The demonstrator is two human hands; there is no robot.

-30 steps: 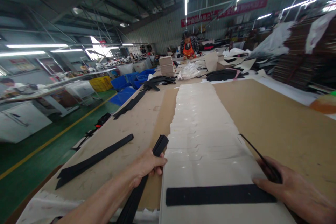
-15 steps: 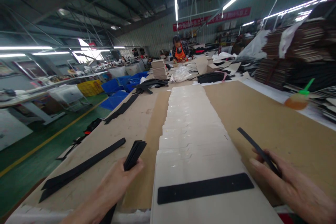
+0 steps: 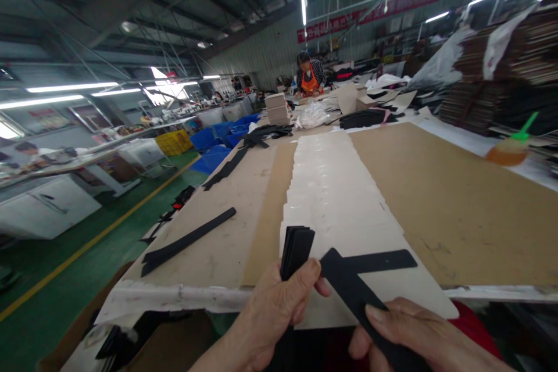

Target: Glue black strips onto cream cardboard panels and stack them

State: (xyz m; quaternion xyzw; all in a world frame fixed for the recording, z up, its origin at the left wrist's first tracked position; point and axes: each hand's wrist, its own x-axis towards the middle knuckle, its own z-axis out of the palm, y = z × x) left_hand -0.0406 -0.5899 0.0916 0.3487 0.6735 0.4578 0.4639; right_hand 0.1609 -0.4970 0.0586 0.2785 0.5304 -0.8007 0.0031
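Workshop interior, head view: a long table [image 3: 462, 197] runs away from the viewer beneath strip lights, with a red banner [image 3: 405, 6] on the far wall. Overlapping pale panels [image 3: 331, 180] form a row along its middle. The left hand [image 3: 283, 308] has thumb and fingers closed around a bundle [image 3: 300, 247] of black strips, its top end in front of the panels. The right hand [image 3: 405, 325] pinches a single strip [image 3: 349, 285] between thumb and fingers; this slants across a flat strip [image 3: 387, 260] lying on the nearest panel. The single strip's tip is just beside the left fingertips; contact cannot be told. Loose strips [image 3: 187, 242] lie on the table at left. Beyond: blue bins [image 3: 213, 157], a co-worker [image 3: 310, 81] in an orange apron.
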